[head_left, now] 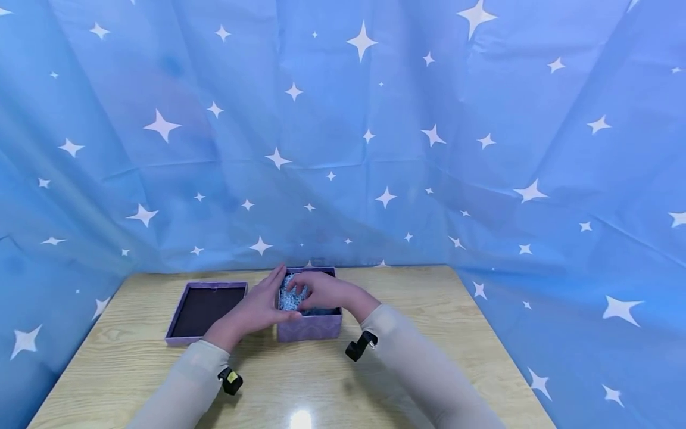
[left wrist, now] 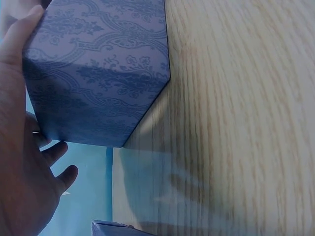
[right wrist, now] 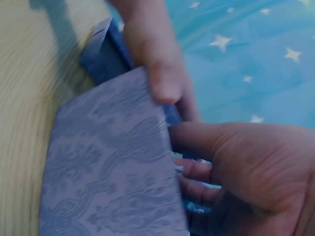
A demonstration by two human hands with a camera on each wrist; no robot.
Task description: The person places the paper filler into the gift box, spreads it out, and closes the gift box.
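A purple patterned box (head_left: 309, 328) stands without its lid on the table, with sparkly light-blue shredded filler (head_left: 289, 300) inside its left part. My left hand (head_left: 259, 304) spans the box's left side, its thumb at the near rim and its fingers reaching toward the far rim. In the left wrist view, the outer fingers (left wrist: 61, 182) stand spread beside the box wall. My right hand (head_left: 324, 291) reaches in over the right rim, fingers bent into the filler. Close up, its fingers (right wrist: 199, 172) curl behind the box wall, with shiny blue bits around them; the fingertips are hidden.
To the left of the box lies a shallow purple lid (head_left: 206, 310), its dark inside facing up. The wood-grain table (head_left: 305, 375) ends at the back against a blue curtain (head_left: 343, 131) with white stars.
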